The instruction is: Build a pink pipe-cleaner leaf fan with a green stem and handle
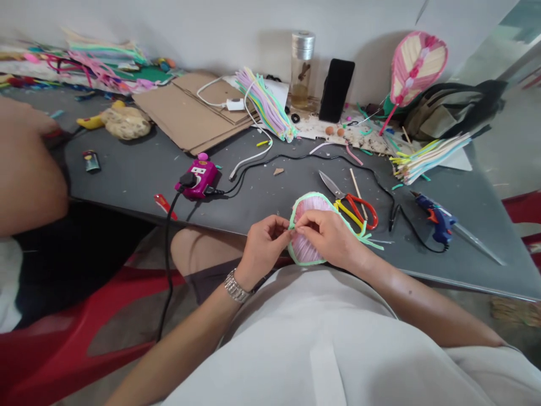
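Pink pipe-cleaner oval (302,248), long axis forward, pinched in fingers of left hand (262,250) and right hand (327,235).

Plain white wall (190,28) behind, dark grey worktable (127,175) below it, red plastic chair (54,349) alongside; grey floor (465,299) underneath

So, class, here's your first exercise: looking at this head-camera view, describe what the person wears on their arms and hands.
The left hand and right hand are bare, with no gloves. A silver metal link band circles the left wrist. The forearms are uncovered, and an off-white short-sleeved top shows below them, its sleeve ending on the right upper arm.
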The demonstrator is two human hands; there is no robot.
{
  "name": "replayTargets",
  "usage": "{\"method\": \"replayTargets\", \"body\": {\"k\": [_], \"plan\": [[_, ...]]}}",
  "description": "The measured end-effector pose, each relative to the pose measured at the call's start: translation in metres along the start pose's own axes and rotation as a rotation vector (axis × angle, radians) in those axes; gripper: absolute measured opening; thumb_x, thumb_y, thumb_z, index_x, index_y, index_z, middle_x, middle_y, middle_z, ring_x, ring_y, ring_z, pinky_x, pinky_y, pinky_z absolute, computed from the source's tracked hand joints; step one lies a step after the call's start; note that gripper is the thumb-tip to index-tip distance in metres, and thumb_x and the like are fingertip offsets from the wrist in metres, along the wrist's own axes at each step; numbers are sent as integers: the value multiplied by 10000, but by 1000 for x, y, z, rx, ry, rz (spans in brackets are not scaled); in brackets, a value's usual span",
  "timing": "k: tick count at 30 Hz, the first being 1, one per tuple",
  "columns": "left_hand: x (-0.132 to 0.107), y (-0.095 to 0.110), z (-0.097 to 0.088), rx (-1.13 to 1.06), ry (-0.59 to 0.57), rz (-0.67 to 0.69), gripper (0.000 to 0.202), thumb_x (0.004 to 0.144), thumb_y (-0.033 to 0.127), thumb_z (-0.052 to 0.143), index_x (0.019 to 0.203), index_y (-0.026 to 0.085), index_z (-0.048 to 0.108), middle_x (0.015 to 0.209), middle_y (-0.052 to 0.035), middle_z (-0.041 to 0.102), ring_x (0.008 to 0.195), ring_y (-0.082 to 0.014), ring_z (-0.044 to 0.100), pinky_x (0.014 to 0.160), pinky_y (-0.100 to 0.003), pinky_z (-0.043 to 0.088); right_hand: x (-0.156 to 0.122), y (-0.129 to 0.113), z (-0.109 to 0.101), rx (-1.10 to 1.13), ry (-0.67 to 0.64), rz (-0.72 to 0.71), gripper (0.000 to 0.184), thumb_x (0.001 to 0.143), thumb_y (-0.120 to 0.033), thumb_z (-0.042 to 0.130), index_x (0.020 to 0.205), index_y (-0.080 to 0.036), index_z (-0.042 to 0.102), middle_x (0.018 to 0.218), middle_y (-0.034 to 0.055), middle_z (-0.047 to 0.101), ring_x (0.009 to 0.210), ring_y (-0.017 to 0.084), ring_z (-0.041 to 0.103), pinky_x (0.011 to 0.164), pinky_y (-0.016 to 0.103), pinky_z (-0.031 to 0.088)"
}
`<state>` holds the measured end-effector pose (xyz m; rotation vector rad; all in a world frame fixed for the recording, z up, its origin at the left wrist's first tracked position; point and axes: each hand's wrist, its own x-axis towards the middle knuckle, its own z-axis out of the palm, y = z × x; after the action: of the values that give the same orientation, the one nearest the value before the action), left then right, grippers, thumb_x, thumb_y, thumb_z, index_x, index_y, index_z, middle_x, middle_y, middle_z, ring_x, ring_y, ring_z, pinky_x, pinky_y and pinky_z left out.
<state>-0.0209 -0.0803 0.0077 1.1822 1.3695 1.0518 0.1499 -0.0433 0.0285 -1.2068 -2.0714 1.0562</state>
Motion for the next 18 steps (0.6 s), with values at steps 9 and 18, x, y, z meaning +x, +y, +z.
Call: {"method": "replayTargets", "body": {"k": [9,18], "plan": [[4,-2,1,87,26,-3,176,762,331,666,765,156,648,660,15,603,590,-115,487,574,-230,394,-10,17,3,-173,216,-285,147,888,-110,563,892,-175,695,850,48,678,747,155,604,669,277,455],[7,-3,-2,27,-26,-19,194,767,341,671,786,148,656,679,12,609,616,-117,504,602,-231,413,1,30,15,-531,208,-529,204,967,-143,513,927,-181,710,933,94,684,871,204,615,763,336,460]]}}
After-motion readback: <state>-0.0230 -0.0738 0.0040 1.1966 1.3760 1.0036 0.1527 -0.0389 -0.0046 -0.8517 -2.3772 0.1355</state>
